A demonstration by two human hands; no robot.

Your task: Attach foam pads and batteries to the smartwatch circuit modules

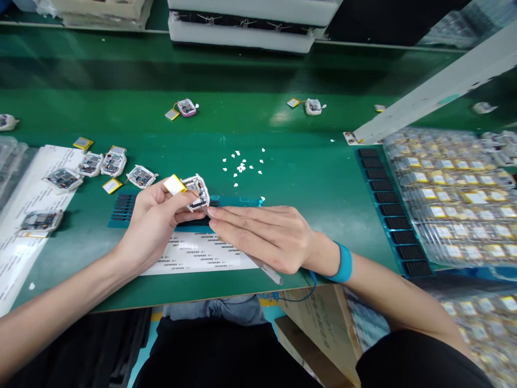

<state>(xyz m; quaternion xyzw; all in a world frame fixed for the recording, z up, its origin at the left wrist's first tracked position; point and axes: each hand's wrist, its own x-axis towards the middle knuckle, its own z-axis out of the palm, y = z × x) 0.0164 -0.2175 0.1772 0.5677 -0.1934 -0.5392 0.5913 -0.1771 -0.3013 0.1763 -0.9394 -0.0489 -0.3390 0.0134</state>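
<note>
My left hand (159, 213) grips a small white watch-like housing (201, 187) with an exposed circuit board. A silver battery with a yellow edge (174, 185) sticks out above my left thumb. My right hand (270, 234) is closed round metal tweezers (266, 271); their tips meet the housing's lower edge, and the fingers partly hide them. Beneath both hands lie a white printed sheet (194, 253) and a blue strip with black pads (121, 210). Small white stickers (241, 168) are scattered on the green table beyond my hands.
Several similar housings (64, 179) with batteries lie at left, partly on a white sheet (16, 253). More stand along the back, such as a purple-rimmed one (186, 107). At right are a black-pad strip (390, 215), stacked clear trays (456, 199) and a slanted white post (436, 81).
</note>
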